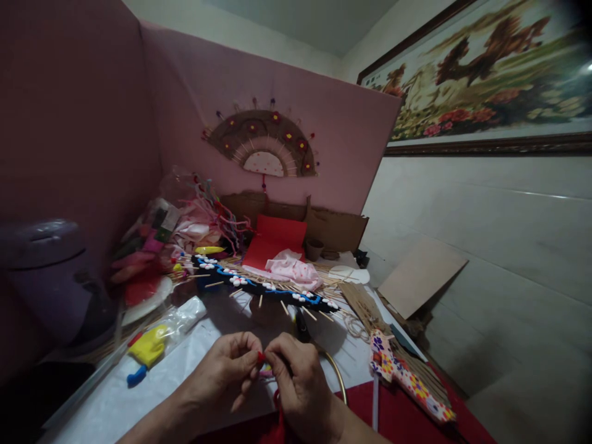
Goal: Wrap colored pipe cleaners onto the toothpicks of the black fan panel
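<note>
Close together over the front of the table, my left hand [234, 364] and my right hand [298, 376] pinch a small red piece [261, 356] between their fingertips. It is too small and covered to name its kind. Red cord [279, 407] hangs under my right hand. Just beyond my hands a black fan-shaped piece [252, 282] with white flowers, a blue wavy line and sticks along its edge is seen nearly edge-on. A curved brass-coloured bar [340, 373] shows beside my right hand, partly hidden by it.
Yellow clay [150, 345] in plastic lies left, near a lidded bin [46, 277]. To the right is a flower-patterned, gun-shaped tool [409, 382] on cardboard. Behind are red card [277, 237], pink spotted cloth [296, 269] and bagged supplies [194, 222]. A decorated fan [263, 139] hangs on the pink board.
</note>
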A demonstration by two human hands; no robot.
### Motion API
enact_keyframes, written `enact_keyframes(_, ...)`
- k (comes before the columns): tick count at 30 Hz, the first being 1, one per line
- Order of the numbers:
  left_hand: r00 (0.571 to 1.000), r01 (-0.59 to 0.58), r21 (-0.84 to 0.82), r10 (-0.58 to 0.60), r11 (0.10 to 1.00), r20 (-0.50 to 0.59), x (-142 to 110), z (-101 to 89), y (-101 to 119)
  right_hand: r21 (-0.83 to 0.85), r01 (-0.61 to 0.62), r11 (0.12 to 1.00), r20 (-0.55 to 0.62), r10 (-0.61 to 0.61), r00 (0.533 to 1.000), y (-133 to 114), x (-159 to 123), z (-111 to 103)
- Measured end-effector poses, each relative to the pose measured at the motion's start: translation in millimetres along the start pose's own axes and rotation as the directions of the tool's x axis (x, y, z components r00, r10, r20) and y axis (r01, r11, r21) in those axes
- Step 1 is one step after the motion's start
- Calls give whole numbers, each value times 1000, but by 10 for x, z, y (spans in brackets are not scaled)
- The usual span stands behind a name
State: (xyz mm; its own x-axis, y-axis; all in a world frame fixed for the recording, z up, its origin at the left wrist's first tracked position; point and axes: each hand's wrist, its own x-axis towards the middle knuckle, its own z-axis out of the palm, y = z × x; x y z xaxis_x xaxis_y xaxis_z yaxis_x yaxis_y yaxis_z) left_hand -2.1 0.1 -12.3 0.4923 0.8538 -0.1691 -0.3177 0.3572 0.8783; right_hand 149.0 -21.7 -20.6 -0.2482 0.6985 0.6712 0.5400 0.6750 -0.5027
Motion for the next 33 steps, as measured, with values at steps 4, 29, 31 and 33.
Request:
enact_keyframes(4, 997, -30, -23, 28, 999, -72, 45, -18, -65, 5, -31, 1000, -6, 31, 1000, 5, -12, 18)
enact_keyframes(29, 856, -285, 785, 514, 550, -50, -54, -1, -43, -73, 4, 997, -37, -6, 999, 54, -40, 60)
enact_keyframes(31, 868, -307, 749, 496, 587, -33, -64, 12, -45, -59, -4, 998, -28, 2, 1000, 55, -43, 61)
enact_keyframes(33, 884, -311, 705, 466, 638, -31, -66, 33, -40, -36, -14, 999, -24, 13, 1000, 52, -44, 55)
